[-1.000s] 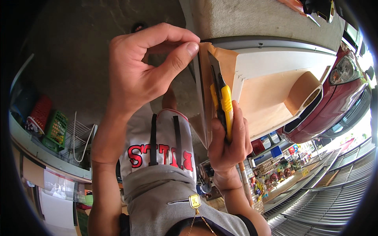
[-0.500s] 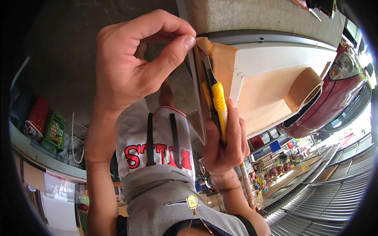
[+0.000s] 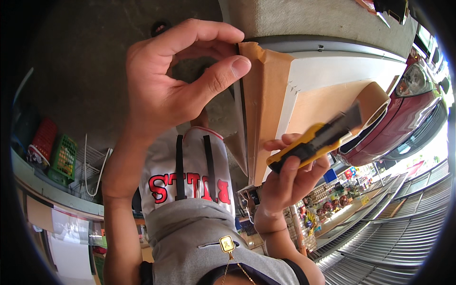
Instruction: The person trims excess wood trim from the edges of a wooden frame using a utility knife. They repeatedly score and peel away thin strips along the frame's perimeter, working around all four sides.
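Knife (image 3: 317, 142): yellow plastic body; metal blade (image 3: 350, 122), blurred. Paper (image 3: 270, 85): brown, matt, creased at far end. Frame (image 3: 339, 72): smooth, white. Basket (image 3: 64, 159), left: green plastic. Shorts (image 3: 161, 164), near: cloth. Car (image 3: 401, 122), right: glossy red paint.

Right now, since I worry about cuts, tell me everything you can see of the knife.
The knife has a yellow and black body, seemingly plastic, and a broad grey blade, extended and blurred. It slants up to the right in the picture, held between the thumb and fingers of the right hand. Its tip overlaps the brown roll in view; whether they touch is unclear.
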The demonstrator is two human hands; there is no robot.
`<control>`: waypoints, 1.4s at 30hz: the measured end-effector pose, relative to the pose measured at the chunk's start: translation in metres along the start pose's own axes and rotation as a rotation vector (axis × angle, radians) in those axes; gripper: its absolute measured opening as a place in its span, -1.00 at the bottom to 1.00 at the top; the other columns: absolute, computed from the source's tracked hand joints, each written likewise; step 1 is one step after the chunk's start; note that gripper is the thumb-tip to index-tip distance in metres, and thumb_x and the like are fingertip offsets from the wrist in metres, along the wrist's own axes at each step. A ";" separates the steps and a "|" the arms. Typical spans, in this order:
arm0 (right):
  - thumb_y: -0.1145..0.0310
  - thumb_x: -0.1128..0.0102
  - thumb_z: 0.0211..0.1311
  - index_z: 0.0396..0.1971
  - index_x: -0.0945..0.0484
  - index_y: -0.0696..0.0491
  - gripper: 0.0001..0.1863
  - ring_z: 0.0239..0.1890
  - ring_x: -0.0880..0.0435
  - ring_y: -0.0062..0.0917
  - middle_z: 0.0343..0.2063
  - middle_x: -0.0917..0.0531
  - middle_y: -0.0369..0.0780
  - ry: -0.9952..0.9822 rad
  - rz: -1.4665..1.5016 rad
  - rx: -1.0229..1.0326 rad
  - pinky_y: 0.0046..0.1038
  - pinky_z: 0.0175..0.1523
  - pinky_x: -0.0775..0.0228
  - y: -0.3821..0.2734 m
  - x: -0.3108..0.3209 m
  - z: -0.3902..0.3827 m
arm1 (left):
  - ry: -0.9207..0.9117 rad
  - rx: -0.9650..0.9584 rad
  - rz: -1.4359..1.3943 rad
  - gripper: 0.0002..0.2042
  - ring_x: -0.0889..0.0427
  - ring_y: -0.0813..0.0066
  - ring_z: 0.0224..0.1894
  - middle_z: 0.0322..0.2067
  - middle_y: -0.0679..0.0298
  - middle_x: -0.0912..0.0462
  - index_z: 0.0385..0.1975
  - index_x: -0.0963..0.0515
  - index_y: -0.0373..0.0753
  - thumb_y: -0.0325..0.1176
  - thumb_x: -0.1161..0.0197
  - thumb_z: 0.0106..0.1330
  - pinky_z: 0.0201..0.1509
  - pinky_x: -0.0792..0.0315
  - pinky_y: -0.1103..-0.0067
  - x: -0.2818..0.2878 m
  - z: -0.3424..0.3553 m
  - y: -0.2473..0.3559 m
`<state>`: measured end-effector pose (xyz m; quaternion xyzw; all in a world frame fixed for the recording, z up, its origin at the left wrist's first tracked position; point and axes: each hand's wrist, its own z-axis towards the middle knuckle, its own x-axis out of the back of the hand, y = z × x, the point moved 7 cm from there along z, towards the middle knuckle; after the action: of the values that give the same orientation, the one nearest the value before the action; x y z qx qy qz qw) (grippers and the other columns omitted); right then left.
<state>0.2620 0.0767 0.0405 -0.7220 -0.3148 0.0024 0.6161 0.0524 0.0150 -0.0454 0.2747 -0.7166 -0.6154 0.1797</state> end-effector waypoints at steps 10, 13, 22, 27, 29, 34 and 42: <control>0.28 -0.25 0.26 0.18 -0.17 0.00 -0.43 -0.51 -0.66 -0.33 -0.33 -0.54 -0.11 -0.002 0.317 -0.303 -0.36 -0.37 -0.59 0.028 0.039 -0.032 | 0.108 0.064 -0.223 -0.36 -0.70 0.49 -0.12 -0.21 0.12 -0.71 0.28 -0.26 -0.46 -0.58 -0.40 0.21 0.02 -0.54 0.62 -0.019 -0.054 -0.032; 0.31 -0.14 0.32 0.17 -0.17 0.07 -0.49 -0.54 -0.64 -0.37 -0.36 -0.51 -0.13 0.031 0.293 -0.284 -0.43 -0.40 -0.56 0.038 0.043 -0.053 | 0.166 0.051 -0.221 -0.37 -0.73 0.52 -0.24 -0.32 0.18 -0.72 0.22 -0.31 -0.46 -0.51 -0.47 0.16 -0.10 -0.57 0.65 -0.022 -0.083 -0.039; 0.51 -0.05 0.32 0.17 -0.15 0.29 -0.52 -0.40 -0.70 -0.39 -0.39 -0.62 -0.06 -0.102 0.013 -0.169 -0.41 -0.20 -0.56 0.065 0.078 -0.122 | 0.219 0.111 -0.271 -0.44 -0.74 0.51 -0.29 -0.37 0.19 -0.72 0.16 -0.38 -0.45 -0.50 -0.47 0.18 -0.17 -0.59 0.66 -0.051 -0.197 -0.063; 0.46 -0.07 0.37 0.06 -0.35 0.25 -0.68 -0.55 -0.61 -0.55 -0.48 -0.62 -0.17 -0.300 -0.284 -0.208 -0.57 -0.38 -0.45 0.087 0.089 -0.162 | 0.217 0.203 -0.248 -0.56 -0.75 0.50 -0.28 -0.35 0.18 -0.73 0.07 -0.47 -0.44 -0.52 -0.44 0.20 -0.15 -0.60 0.63 -0.075 -0.252 -0.080; 0.47 -0.07 0.37 0.05 -0.36 0.25 -0.69 -0.55 -0.60 -0.57 -0.45 -0.63 -0.17 -0.334 -0.318 -0.205 -0.59 -0.38 -0.45 0.091 0.092 -0.171 | 0.234 0.237 -0.291 -0.60 -0.75 0.49 -0.27 -0.34 0.17 -0.73 0.03 -0.50 -0.44 -0.53 -0.43 0.20 -0.14 -0.60 0.62 -0.085 -0.269 -0.084; 0.46 -0.10 0.38 0.07 -0.38 0.25 -0.67 -0.53 -0.59 -0.62 -0.44 -0.65 -0.19 -0.342 -0.386 -0.187 -0.62 -0.39 -0.43 0.096 0.095 -0.179 | 0.209 0.272 -0.305 -0.61 -0.76 0.46 -0.25 -0.33 0.14 -0.73 0.00 -0.51 -0.45 -0.54 -0.43 0.20 -0.11 -0.60 0.60 -0.102 -0.290 -0.087; 0.53 -0.18 0.30 0.08 -0.39 0.29 -0.62 -0.48 -0.68 -0.31 -0.39 -0.65 -0.04 -0.333 -0.451 -0.050 -0.42 -0.36 -0.48 0.069 0.072 -0.138 | 0.279 0.150 -0.394 -0.59 -0.72 0.56 -0.28 -0.30 0.16 -0.71 -0.04 -0.55 -0.44 -0.60 -0.50 0.08 -0.17 -0.60 0.66 -0.065 -0.206 -0.081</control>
<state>0.4053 -0.0160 0.0399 -0.6383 -0.5646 -0.0240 0.5227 0.2397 -0.1137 -0.0834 0.5039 -0.6612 -0.5396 0.1326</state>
